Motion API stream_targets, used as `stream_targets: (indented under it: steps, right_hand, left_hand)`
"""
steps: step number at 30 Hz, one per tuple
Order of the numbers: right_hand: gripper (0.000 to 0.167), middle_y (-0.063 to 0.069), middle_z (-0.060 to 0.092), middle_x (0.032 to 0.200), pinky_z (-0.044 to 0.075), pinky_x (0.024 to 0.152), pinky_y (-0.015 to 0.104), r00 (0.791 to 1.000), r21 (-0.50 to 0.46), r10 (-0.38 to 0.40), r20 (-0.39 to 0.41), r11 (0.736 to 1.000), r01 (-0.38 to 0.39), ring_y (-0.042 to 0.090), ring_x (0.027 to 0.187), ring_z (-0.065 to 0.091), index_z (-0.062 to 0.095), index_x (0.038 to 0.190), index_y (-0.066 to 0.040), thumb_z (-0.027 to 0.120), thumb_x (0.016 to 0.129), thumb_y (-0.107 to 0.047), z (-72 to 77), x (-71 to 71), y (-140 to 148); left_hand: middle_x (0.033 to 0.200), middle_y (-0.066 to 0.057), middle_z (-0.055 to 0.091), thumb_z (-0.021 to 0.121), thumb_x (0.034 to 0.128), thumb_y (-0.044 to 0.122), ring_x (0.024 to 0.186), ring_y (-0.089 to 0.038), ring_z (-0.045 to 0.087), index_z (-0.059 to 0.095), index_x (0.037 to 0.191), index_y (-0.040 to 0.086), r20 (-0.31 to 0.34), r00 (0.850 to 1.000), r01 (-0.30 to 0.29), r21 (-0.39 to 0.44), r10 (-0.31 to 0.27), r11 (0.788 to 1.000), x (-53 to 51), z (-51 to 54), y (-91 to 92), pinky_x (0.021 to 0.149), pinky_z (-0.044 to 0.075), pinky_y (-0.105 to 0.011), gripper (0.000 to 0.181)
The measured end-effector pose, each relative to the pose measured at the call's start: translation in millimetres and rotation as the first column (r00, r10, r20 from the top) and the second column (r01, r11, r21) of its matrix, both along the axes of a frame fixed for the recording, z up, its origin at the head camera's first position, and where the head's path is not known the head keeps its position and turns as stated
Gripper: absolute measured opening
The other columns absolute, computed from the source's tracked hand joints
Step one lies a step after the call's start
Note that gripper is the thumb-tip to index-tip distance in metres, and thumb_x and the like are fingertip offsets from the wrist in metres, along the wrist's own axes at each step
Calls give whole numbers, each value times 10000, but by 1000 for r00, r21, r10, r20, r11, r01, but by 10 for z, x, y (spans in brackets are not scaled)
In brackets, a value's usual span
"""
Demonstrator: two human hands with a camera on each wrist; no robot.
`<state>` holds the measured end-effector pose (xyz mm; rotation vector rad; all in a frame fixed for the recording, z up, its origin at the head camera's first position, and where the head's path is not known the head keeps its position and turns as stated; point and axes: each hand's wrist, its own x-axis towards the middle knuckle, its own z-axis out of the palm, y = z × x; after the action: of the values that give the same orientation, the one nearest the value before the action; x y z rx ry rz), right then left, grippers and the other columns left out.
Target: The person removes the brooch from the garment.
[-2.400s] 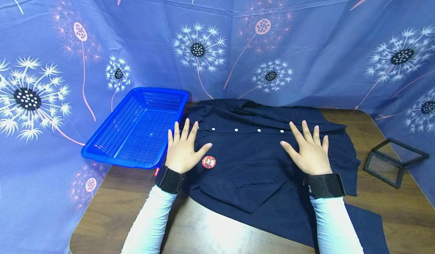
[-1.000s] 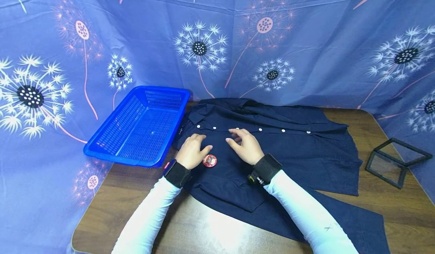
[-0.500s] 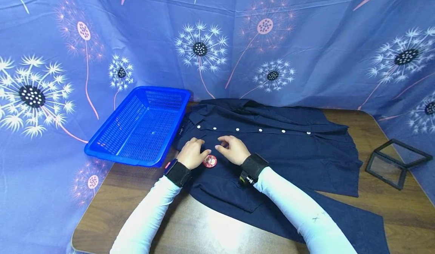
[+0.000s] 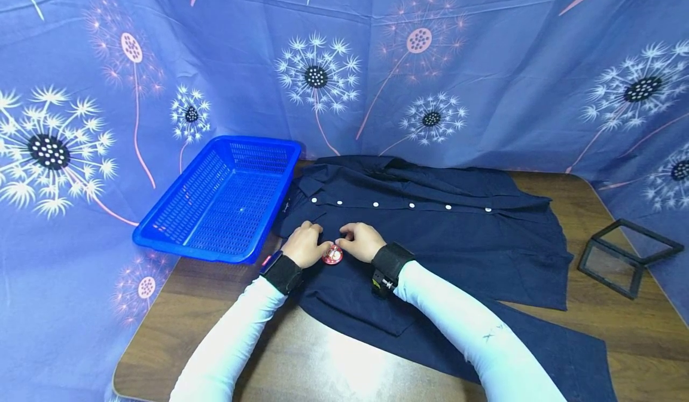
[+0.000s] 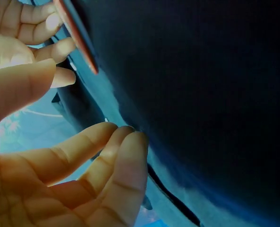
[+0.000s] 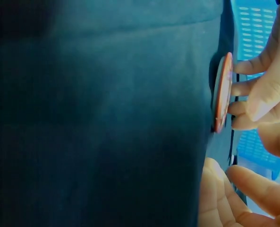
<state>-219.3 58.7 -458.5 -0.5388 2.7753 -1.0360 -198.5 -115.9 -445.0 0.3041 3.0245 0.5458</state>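
Note:
A round red badge point(image 4: 333, 255) with a printed picture lies flat on a dark navy shirt point(image 4: 441, 252); whether it is pinned cannot be told. My left hand point(image 4: 305, 245) is just left of the badge, its fingertips at the cloth and its thumb near the badge's edge. From the other side my right hand point(image 4: 363, 242) comes close, fingers bent, thumb by the badge's upper right. In the left wrist view the left thumb point(image 5: 24, 87) stands apart from the fingers. The badge point(image 6: 223, 92) shows edge-on in the right wrist view, with no visible pinch on it.
A blue plastic basket point(image 4: 220, 201) stands at the left, its corner beside the shirt. On the right lies a black-framed clear case point(image 4: 619, 261), opened out. White buttons point(image 4: 411, 205) run along the shirt. A patterned blue cloth point(image 4: 344, 61) hangs behind the wooden table point(image 4: 156, 330).
Earlier both hands lay spread flat on the shirt. The right hand has moved left to the badge, and its fingers have bent. The left hand has shifted slightly right; the badge stays put.

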Motion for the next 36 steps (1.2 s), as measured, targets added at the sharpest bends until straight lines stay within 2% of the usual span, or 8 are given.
stream_targets:
  steps: [5, 11, 17, 20, 25, 29, 36]
  right_hand:
    - [343, 36, 664, 781, 444, 643, 254, 1000, 15, 7, 2, 1000, -7, 123, 691, 563, 696, 1139, -16, 694, 843, -189, -19, -1, -38]
    - [287, 32, 649, 737, 411, 597, 226, 999, 50, 44, 9, 998, -44, 102, 642, 533, 718, 1071, -28, 718, 819, -167, 10, 19, -71]
    - [223, -5, 617, 696, 401, 597, 225, 998, 69, 56, 14, 996, -57, 84, 626, 507, 733, 996, -56, 743, 810, -178, -26, 0, -81]
    - [201, -16, 598, 672, 389, 581, 227, 998, 63, 62, 8, 996, -62, 84, 609, 499, 733, 969, -66, 748, 790, -155, -47, -8, -83]
    - [153, -22, 594, 651, 373, 562, 219, 997, 58, 74, -7, 996, -73, 73, 590, 487, 727, 917, -81, 754, 777, -136, -67, -13, -88]
    - [117, -38, 582, 631, 363, 550, 209, 997, 60, 76, -11, 995, -76, 62, 576, 474, 723, 879, -93, 755, 774, -134, -76, -8, -93]
    - [105, -35, 567, 622, 359, 548, 217, 998, 70, 61, 34, 996, -63, 77, 574, 469, 723, 880, -88, 750, 784, -119, -15, 31, -120]
  left_hand:
    - [1063, -195, 605, 702, 869, 332, 998, -366, 621, 645, 1176, -20, 7, 1000, 13, 2, -13, 1000, -15, -40, -7, 869, 511, -481, 471]
    - [987, -172, 612, 730, 841, 326, 907, -353, 639, 677, 1057, 4, -15, 999, 40, 1, -40, 999, -35, -104, -9, 792, 521, -471, 391]
    - [946, -144, 631, 740, 820, 253, 873, -309, 640, 671, 998, 24, -24, 997, 76, -6, -76, 997, -21, -83, 0, 773, 519, -440, 298]
    - [923, -129, 657, 743, 809, 221, 871, -289, 642, 666, 960, 38, -45, 994, 99, -1, -99, 995, -34, -96, -2, 766, 517, -428, 249]
    - [838, -94, 682, 748, 795, 194, 776, -259, 644, 647, 864, 76, -76, 989, 131, 17, -129, 991, -58, -137, -5, 681, 502, -400, 170]
    - [788, -71, 678, 747, 790, 179, 708, -232, 623, 641, 822, 87, -70, 988, 139, 30, -136, 990, -58, -135, -4, 624, 478, -371, 144]
    - [712, -30, 634, 739, 798, 180, 642, -189, 561, 625, 739, 111, -33, 991, 128, 34, -127, 991, -59, -123, -12, 578, 431, -329, 146]
